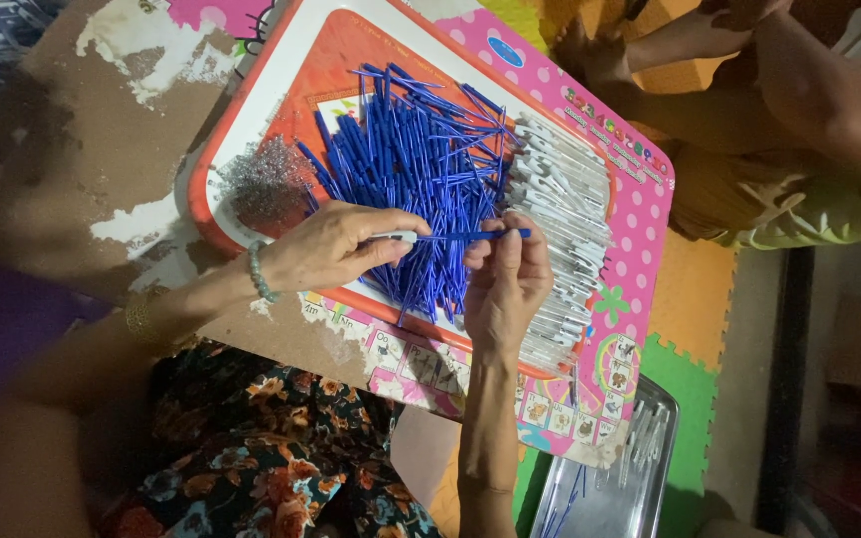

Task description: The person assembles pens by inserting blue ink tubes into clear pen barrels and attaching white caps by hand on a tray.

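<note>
A tray-like board [640,259] lies tilted across the person's lap, over a worn surface [72,169]. On the board, a heap of pen tubes [411,159] lies in the middle, a stack of pen barrels [565,219] just right of it, touching, and a small clump of springs [261,179] to its left. Both hands meet over the heap's near edge, left hand [336,244] left of right hand [505,284], a single tube [470,235] between them. A metal tray [640,478] lies below the board's right corner, on foam floor mats [695,299].

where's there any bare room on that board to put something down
Free: the orange strip of the board up-left of the blue pen tubes, and the brown table left of it. Crowded: the middle, with the tubes, the white pen parts, the clear springs pile, and the left hand and right hand sharing one pen.
</note>
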